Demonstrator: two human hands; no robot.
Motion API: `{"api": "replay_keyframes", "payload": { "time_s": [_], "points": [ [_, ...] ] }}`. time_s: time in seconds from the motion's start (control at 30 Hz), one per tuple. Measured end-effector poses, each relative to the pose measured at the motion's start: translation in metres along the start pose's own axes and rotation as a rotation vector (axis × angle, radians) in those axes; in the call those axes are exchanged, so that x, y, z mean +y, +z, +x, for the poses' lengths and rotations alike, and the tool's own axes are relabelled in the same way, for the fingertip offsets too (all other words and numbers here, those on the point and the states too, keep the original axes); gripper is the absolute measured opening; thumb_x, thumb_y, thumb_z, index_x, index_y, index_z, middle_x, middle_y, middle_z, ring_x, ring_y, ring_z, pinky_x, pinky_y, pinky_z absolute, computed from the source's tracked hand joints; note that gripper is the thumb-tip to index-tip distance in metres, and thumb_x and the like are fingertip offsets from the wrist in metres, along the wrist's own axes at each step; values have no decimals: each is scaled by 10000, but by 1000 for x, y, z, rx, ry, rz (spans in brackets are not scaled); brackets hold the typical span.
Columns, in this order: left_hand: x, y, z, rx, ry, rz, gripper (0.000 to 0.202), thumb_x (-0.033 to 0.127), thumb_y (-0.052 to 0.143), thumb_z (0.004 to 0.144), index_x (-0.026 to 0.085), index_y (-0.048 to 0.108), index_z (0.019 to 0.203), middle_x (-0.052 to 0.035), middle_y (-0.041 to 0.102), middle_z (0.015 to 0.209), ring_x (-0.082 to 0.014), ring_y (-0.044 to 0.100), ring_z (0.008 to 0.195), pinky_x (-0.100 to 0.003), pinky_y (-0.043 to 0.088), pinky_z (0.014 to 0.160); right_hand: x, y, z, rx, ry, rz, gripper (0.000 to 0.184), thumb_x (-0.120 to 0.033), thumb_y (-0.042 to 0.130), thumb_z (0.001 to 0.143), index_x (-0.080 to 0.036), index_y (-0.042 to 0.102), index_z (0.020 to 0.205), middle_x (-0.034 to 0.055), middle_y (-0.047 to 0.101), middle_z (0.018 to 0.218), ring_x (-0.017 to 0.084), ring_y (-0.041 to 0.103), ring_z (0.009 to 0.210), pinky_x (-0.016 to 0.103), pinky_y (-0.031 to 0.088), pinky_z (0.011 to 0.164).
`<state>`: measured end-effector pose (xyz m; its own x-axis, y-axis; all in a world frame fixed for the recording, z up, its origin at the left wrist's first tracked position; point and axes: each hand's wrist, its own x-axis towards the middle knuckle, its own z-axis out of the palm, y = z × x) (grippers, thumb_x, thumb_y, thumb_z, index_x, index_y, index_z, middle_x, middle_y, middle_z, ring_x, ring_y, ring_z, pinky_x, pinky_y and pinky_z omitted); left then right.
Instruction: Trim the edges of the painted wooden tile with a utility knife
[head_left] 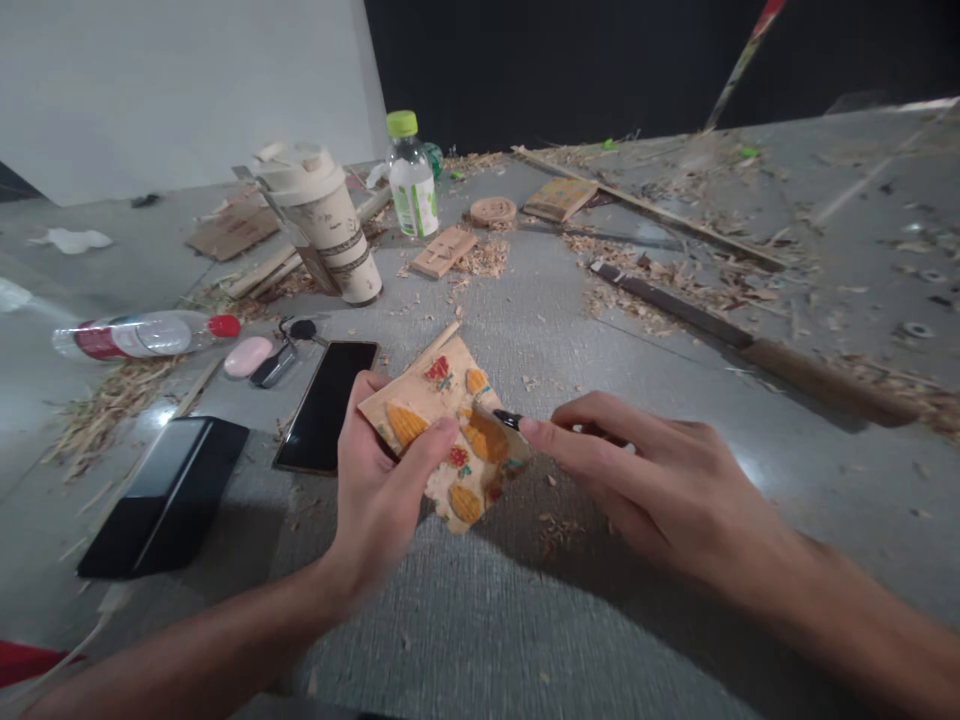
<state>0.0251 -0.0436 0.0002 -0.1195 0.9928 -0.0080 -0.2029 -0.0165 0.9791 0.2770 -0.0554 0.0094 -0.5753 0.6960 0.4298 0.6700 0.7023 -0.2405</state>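
A flat wooden board (450, 485) with jagged edges carries carved orange-yellow leaf-like shapes and small red flowers with green stems. My left hand (382, 465) is closed around its left side, thumb pressed on the face and fingers behind it. Pinched between the thumb and fingers of my right hand (637, 450) is a slim black carving tool (508, 418). Its thin pale tip meets the board's upper right part, by the orange shapes; the exact shape of the tip is too blurred to tell. Most of the tool's handle is hidden in my fingers.
Left of the board lie a phone (328, 405), a black box-like device (165, 495) and a bottle (157, 335) on its side. A tall cup (326, 225) and a green-capped bottle (412, 185) stand behind. A long wooden-handled file-like tool (750, 345) lies right among shavings.
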Motion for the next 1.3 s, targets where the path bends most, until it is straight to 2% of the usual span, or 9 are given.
{"api": "replay_keyframes", "payload": {
  "time_s": [0.2, 0.33, 0.4, 0.53, 0.67, 0.8, 0.97, 1.1, 1.3],
  "points": [
    [6, -1, -4, -1, -27, 5, 408, 339, 932, 848, 268, 548, 968, -6, 660, 906, -194, 694, 766, -307, 614, 634, 2, 0, 1, -11, -2, 24, 580, -13, 474, 1026, -346, 578, 1490, 48, 647, 1183, 141, 576, 770, 268, 451, 646],
    [8, -4, -7, 6, -5, 69, 402, 364, 935, 839, 270, 568, 972, -34, 675, 949, -209, 695, 778, -331, 637, 616, 6, -2, 3, -37, -59, 150, 569, 1, 461, 1042, -318, 584, 1497, 35, 620, 1112, 117, 541, 740, 237, 451, 642],
    [7, -5, -6, -3, 6, 57, 401, 349, 933, 836, 269, 561, 960, -25, 662, 908, -196, 675, 736, -321, 626, 589, 8, -5, 5, -53, -48, 282, 504, -31, 471, 1074, -312, 612, 1468, 30, 654, 1099, 109, 591, 752, 222, 469, 641],
    [7, -3, -1, -36, -4, 24, 381, 296, 924, 835, 263, 558, 935, 17, 638, 806, -165, 654, 662, -281, 602, 559, 13, -9, 10, -109, 36, 499, 303, -175, 529, 1124, -279, 657, 1378, 36, 771, 1105, 158, 746, 913, 258, 572, 742],
    [8, 2, 6, -27, -98, -33, 356, 258, 910, 826, 253, 616, 1026, -6, 736, 904, -212, 752, 722, -346, 673, 624, 19, -6, 9, -131, 27, 394, 274, -239, 522, 1142, -249, 655, 1381, 60, 787, 1086, 173, 751, 832, 281, 553, 677],
    [9, 3, 9, 2, -119, -50, 356, 248, 909, 815, 245, 630, 1035, -10, 757, 920, -217, 777, 755, -341, 686, 659, 21, -1, 6, -64, 13, 201, 237, -271, 527, 1155, -238, 641, 1360, 40, 760, 975, 160, 694, 706, 283, 483, 615],
    [7, 3, 7, -5, -137, -49, 365, 269, 913, 830, 253, 632, 1062, -25, 767, 977, -237, 787, 795, -346, 690, 649, 15, 0, 5, -16, 11, 61, 241, -329, 551, 1154, -228, 615, 1364, 54, 785, 1039, 193, 732, 768, 321, 488, 636],
    [5, 3, 6, -7, -120, -48, 384, 263, 938, 818, 246, 605, 1008, -8, 750, 948, -198, 758, 770, -301, 668, 637, 8, 1, 4, -33, 39, 31, 236, -333, 560, 1155, -220, 609, 1355, 51, 773, 1019, 199, 720, 773, 337, 462, 626],
    [3, -5, 17, -138, -126, 20, 417, 285, 980, 800, 240, 595, 956, 18, 745, 836, -157, 736, 682, -245, 635, 616, 10, 2, 2, -11, 69, -40, 223, -307, 569, 1149, -218, 620, 1347, 44, 776, 1020, 188, 721, 762, 326, 435, 629]
  ]
}}
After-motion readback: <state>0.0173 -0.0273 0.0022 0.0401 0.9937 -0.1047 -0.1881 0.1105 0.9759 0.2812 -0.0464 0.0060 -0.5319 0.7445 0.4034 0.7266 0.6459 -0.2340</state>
